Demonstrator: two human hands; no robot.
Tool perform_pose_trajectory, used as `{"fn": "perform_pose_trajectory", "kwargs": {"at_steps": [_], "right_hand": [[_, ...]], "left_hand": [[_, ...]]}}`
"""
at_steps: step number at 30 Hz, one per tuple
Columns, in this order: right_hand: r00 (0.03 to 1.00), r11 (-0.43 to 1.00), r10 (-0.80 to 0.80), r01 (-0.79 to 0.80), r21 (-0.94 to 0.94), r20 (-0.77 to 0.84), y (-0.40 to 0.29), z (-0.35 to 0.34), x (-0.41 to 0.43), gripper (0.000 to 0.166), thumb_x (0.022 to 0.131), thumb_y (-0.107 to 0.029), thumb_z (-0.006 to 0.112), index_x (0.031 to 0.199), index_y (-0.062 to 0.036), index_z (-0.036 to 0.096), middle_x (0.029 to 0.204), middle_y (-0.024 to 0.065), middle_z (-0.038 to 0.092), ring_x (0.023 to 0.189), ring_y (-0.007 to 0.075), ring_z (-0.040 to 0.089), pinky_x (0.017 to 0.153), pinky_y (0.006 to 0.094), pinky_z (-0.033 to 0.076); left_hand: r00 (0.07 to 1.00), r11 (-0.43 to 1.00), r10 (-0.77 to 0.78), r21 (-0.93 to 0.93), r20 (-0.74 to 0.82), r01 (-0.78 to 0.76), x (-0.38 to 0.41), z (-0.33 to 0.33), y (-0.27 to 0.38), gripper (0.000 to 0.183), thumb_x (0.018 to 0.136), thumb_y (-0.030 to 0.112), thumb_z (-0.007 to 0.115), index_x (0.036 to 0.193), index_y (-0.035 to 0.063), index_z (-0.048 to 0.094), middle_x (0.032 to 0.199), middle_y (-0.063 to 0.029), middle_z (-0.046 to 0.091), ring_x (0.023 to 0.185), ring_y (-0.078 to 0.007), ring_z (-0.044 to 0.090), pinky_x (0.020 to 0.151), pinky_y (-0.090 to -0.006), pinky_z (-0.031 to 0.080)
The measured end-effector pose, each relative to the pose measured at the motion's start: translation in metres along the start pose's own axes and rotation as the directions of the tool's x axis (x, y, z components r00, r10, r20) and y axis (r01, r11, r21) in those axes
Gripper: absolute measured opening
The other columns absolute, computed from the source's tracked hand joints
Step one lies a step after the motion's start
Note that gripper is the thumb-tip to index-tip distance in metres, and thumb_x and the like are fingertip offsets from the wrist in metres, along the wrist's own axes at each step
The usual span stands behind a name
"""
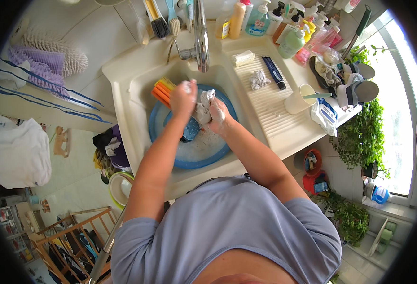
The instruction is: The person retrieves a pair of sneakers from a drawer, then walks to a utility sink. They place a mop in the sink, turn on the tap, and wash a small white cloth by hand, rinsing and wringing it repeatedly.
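My right hand (218, 113), soapy, grips a wet light-grey cloth (203, 110) above a blue plastic basin (194, 164) standing in the sink. Just left of the cloth is my left hand (184, 98), blurred, with fingers bent and suds on them; whether it holds a part of the cloth cannot be told. Cloudy, sudsy water fills the basin, and a blue object (191, 130) lies in it below my hands. An orange and yellow ribbed item (162, 93) rests by the basin's upper left rim, partly behind my left hand.
A chrome faucet (202, 42) hangs over the sink's back. On the ribbed drainboard (261, 117) at right lie a soap bar (243, 58), a crumpled cloth (259, 80), a dark tube (273, 72) and a white cup (300, 99). Pump bottles (292, 44) and sandals (357, 90) stand beyond.
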State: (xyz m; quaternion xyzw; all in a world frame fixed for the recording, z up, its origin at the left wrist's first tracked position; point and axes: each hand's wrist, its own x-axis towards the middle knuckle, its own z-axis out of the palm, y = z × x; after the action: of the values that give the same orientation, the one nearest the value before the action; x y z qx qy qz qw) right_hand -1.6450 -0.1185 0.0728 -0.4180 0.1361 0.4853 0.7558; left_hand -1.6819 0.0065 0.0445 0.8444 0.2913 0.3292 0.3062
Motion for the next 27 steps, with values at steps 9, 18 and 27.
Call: {"fn": "perform_pose_trajectory", "kwargs": {"at_steps": [9,18,27], "right_hand": [[0.987,0.512,-0.145,0.132,-0.849,0.066,-0.027,-0.074,0.021,0.025,0.090,-0.014,0.046,0.108,-0.0008,0.056,0.092,0.0098,0.061,0.074,0.0169,0.062,0.066,0.0298,0.053],[0.846,-0.102,-0.241,0.464,-0.880,0.475,-0.104,-0.085,-0.009,0.044,0.077,-0.005,0.058,0.120,-0.0091,0.053,0.108,0.0091,0.060,0.086,0.0215,0.061,0.074,0.0299,0.050],[0.638,-0.281,-0.732,0.036,-0.959,0.238,-0.135,-0.092,0.011,0.042,0.069,-0.016,0.070,0.107,-0.0070,0.054,0.106,0.0145,0.055,0.090,0.0285,0.058,0.074,0.0371,0.050]], "left_hand": [[0.713,0.176,-0.674,-0.896,0.193,0.408,0.042,-0.124,0.024,0.038,0.086,0.043,0.059,0.087,0.0077,0.046,0.068,-0.0017,0.043,0.065,-0.0170,0.047,0.060,-0.0348,0.045],[0.751,-0.088,-0.415,-0.845,0.513,0.528,0.007,-0.118,0.083,0.036,0.088,0.043,0.055,0.078,0.0104,0.043,0.067,-0.0011,0.043,0.061,-0.0136,0.041,0.056,-0.0278,0.039],[0.749,-0.120,-0.403,-0.842,0.526,0.526,-0.012,-0.112,0.089,0.033,0.088,0.039,0.056,0.079,0.0090,0.048,0.068,-0.0018,0.049,0.063,-0.0131,0.047,0.056,-0.0263,0.040]]}}
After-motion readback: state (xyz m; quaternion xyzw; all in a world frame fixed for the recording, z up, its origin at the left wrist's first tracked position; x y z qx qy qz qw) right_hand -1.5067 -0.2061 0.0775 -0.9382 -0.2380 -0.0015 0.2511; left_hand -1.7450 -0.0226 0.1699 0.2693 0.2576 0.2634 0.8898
